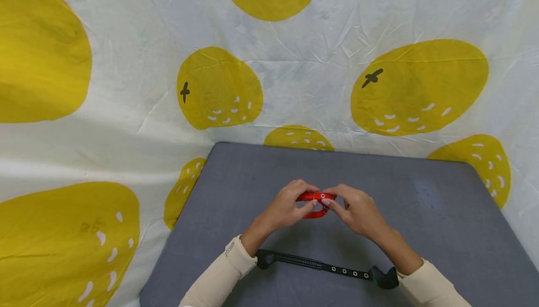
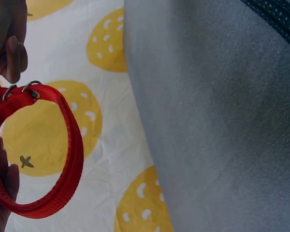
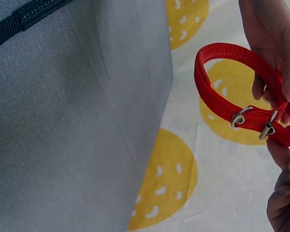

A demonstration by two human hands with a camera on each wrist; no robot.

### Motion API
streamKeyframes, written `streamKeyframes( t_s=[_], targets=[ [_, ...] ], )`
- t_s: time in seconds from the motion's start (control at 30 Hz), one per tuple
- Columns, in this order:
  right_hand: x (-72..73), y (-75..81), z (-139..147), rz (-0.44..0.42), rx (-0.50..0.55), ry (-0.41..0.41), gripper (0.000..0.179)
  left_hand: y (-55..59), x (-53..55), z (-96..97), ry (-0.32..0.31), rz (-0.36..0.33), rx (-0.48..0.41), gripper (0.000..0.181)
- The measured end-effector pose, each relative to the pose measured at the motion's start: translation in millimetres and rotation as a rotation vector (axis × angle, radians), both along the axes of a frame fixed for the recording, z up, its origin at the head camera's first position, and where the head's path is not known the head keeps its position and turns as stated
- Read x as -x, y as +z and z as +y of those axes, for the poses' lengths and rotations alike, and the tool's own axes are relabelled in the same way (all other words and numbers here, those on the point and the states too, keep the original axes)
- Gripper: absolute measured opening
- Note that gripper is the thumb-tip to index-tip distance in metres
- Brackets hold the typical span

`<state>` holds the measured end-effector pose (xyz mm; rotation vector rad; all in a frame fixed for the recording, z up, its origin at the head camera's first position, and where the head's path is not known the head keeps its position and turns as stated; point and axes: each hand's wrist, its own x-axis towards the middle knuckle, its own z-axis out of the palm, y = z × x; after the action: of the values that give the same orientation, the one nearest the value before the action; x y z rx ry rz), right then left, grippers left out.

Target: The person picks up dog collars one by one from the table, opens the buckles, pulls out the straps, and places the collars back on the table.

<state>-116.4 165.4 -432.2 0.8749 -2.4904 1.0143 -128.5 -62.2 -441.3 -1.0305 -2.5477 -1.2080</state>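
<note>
A red collar (image 1: pixel 306 196), bent into a loop, is held up over the grey table by both hands. My left hand (image 1: pixel 288 206) pinches one side of it between thumb and fingers. On the other side, my right hand (image 1: pixel 358 208) grips the strap near a metal eyelet, close to the left fingertips. In the right wrist view a metal buckle (image 3: pixel 268 128) and a D-ring (image 3: pixel 241 116) show on the band, the strap end running by the buckle. The left wrist view shows the collar's rounded loop (image 2: pixel 75 150) hanging free of the table.
On the grey table (image 1: pixel 261 171), nearer the body than the hands, lies a black strap (image 1: pixel 301 261) with studs and several eyelets. Dark devices sit at both wrists, beside the strap's ends. A white curtain (image 1: pixel 303 87) with yellow fruit prints hangs behind and to the left.
</note>
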Motion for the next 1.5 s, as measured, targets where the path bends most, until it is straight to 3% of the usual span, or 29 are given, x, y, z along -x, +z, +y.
streamKeyframes(
  t_s=[0.23, 0.6, 0.73, 0.93, 1.1, 1.3, 1.5],
  targets=[
    [1.0, -1.8, 1.5, 0.001, -0.028, -0.006, 0.02, 4.7, -2.0, 3.0, 0.038, -0.072, 0.055, 0.021],
    [3.3, -6.0, 4.9, -0.113, 0.081, 0.048, 0.017, 2.5, -0.7, 0.9, 0.003, -0.157, -0.039, 0.018],
    [3.9, -6.3, 4.4, -0.106, 0.077, 0.062, 0.018, 3.7, -0.5, 0.6, 0.009, -0.131, -0.014, 0.018],
    [5.0, -1.0, 1.8, -0.023, -0.027, 0.047, 0.026, 6.3, 0.5, -0.5, 0.03, -0.025, 0.048, 0.017],
    [4.8, 1.4, 0.8, 0.009, -0.103, 0.028, 0.025, 5.9, 0.0, 0.2, 0.024, 0.023, 0.078, 0.017],
    [4.0, 1.4, 2.3, 0.017, -0.112, 0.027, 0.022, 4.6, -0.2, 1.6, 0.016, 0.022, 0.069, 0.019],
    [3.1, -1.4, 5.9, -0.036, -0.034, 0.054, 0.02, 2.1, -0.8, 0.5, 0.0, -0.028, 0.01, 0.02]
  ],
)
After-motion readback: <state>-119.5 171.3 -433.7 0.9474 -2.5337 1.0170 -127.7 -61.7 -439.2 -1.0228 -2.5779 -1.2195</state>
